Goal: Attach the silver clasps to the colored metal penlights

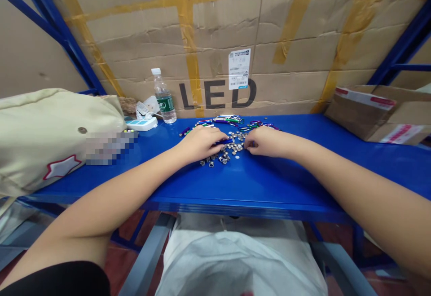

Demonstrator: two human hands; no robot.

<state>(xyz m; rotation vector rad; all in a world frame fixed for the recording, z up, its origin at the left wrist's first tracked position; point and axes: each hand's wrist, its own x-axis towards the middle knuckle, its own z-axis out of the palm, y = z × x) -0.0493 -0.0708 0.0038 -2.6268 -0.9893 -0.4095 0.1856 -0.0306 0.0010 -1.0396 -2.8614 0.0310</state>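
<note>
Both hands rest on the blue bench (256,183), meeting near its middle over a scatter of small silver metal pieces (226,153). The left hand (199,143) lies palm down with its fingers curled, and its grip is pinching a small dark blue tube (225,141) that pokes out to the right from between the fingertips. The right hand (266,142) lies just to the right of it, knuckles up and fingers tucked under among the silver pieces; whether its grip is pressed together on anything cannot be told, as the fingertips are hidden beneath the hand. Just beyond the hands, toward the far edge of the bench, lies a loose row of coloured tubes (229,120) in green, purple and blue, some touching one another. To the far left stands an upright clear water bottle (164,96) with a white cap, and just left of it a white power strip (143,123) lies flat. A cream cloth bag (50,134) with a star patch fills the left end of the bench. A taped cardboard box (377,112) sits at the far right, and a large cardboard sheet (235,40) marked LED stands behind the bench.
</note>
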